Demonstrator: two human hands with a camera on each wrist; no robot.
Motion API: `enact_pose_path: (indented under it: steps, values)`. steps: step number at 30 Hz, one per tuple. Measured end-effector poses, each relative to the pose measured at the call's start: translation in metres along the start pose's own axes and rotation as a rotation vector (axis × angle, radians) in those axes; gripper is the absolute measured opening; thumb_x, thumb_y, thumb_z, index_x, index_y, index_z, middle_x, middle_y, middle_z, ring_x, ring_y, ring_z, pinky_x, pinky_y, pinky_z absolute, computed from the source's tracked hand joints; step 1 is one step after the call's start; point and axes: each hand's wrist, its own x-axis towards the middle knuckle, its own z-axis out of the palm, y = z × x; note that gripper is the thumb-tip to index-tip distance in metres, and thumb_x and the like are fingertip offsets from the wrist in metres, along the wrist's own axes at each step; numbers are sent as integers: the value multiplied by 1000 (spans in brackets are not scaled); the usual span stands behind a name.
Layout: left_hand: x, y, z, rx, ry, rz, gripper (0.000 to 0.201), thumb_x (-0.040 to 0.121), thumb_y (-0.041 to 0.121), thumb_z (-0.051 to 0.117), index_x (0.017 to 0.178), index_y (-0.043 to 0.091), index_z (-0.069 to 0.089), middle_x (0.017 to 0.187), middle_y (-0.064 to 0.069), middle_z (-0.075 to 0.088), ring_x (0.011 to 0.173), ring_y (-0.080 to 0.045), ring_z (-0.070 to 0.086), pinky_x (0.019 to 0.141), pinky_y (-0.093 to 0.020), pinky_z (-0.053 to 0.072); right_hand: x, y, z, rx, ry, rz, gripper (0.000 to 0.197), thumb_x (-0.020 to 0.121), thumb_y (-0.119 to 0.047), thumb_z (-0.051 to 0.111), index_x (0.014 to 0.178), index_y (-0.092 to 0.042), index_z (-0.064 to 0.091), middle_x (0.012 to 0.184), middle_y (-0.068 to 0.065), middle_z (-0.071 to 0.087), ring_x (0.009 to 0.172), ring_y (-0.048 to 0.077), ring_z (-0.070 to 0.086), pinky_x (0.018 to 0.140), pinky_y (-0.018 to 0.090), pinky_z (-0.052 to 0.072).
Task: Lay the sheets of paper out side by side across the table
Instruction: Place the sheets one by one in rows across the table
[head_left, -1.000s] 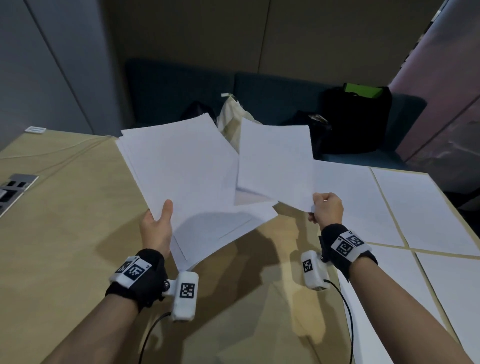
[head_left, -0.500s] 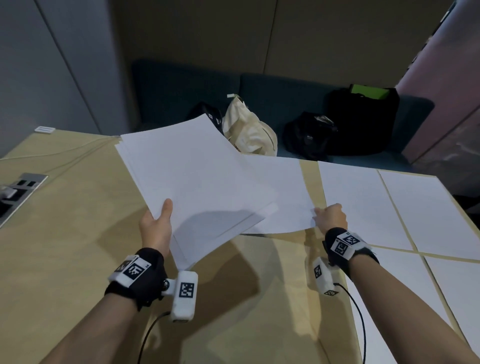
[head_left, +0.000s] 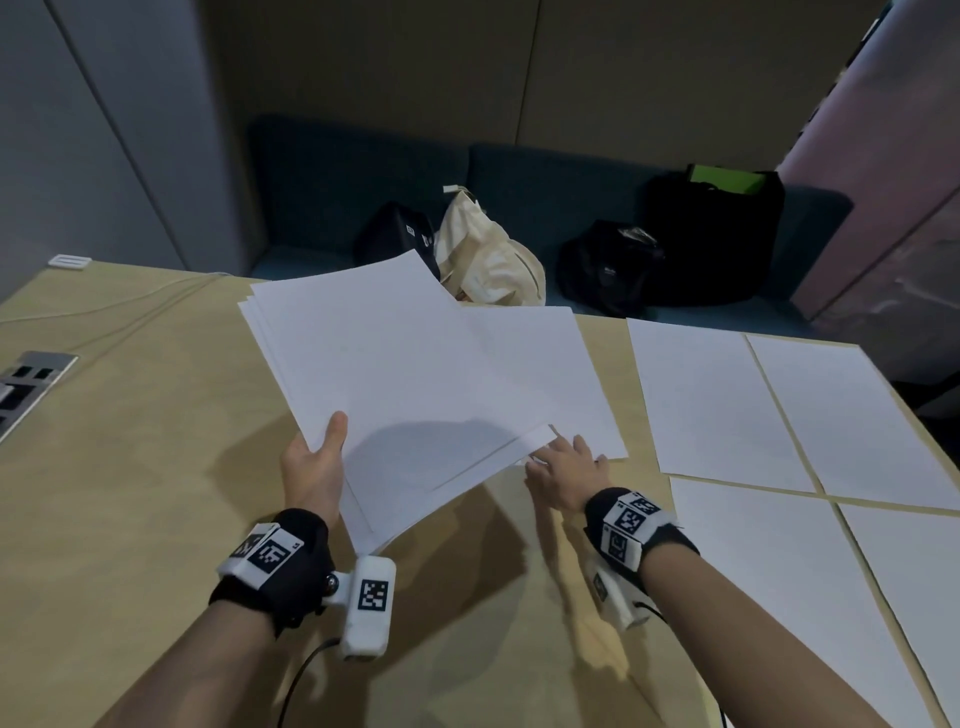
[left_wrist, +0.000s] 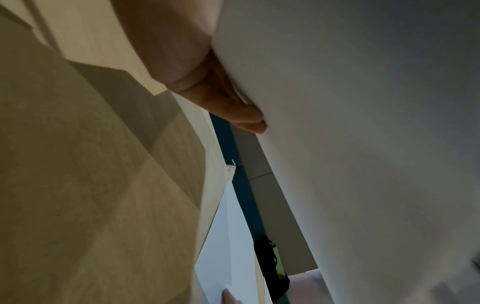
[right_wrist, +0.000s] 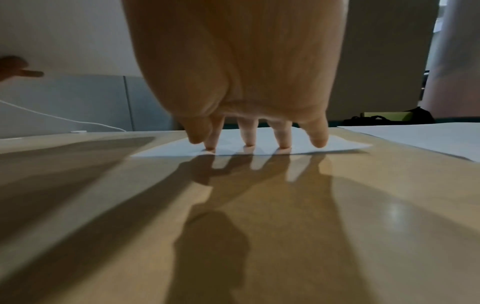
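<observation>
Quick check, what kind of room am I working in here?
Probably an office meeting nook: a wooden table with a built-in power socket panel, a dark blue upholstered bench along a panelled wall, and bags left on the bench.

No readable text, brand, number or sign in any view. Sheets of paper (head_left: 717, 395) blank white. Stack of paper (head_left: 395, 374) blank too. Wrist bands (head_left: 267, 553) and wrist cameras (head_left: 371, 595) carry black-and-white square code markers only, no letters. Black bag (head_left: 400, 236) on bench shows small pale label, too small to read. Other bags show no legible marking.
</observation>
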Motion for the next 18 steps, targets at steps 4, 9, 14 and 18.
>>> enact_pose_path:
  steps: [4, 9, 14, 18]
  values:
    - [-3, -2, 0, 9, -5, 14, 35, 93, 23, 55, 119, 0, 60, 115, -9, 64, 108, -26, 59, 95, -36, 45, 0, 10, 2, 59, 13, 52, 38, 99, -38, 26, 133, -32, 42, 159, -4, 10, 145, 34, 10, 114, 61, 12]
    - [-5, -3, 0, 7, -10, 25, 36, 94, 21, 54, 122, -1, 58, 118, -10, 63, 107, -23, 58, 91, -32, 42, 1, 17, 6, 106, 39, 78, 39, 99, -39, 26, 132, -28, 44, 155, -4, 16, 142, 35, 14, 113, 60, 16]
    - [-5, -3, -1, 5, -8, 24, 34, 94, 20, 55, 121, -1, 58, 117, -9, 63, 106, -21, 57, 89, -30, 40, 6, 15, 11, 141, 80, 136, 40, 98, -40, 25, 134, -32, 42, 154, -3, 20, 143, 33, 13, 111, 59, 19]
    - [-4, -5, -2, 5, 2, 23, 34, 93, 20, 55, 120, -2, 58, 118, -10, 63, 107, -23, 57, 90, -30, 40, 8, 16, 10, 156, 78, 150, 41, 98, -38, 26, 137, -37, 37, 152, -1, 22, 142, 33, 16, 111, 60, 20]
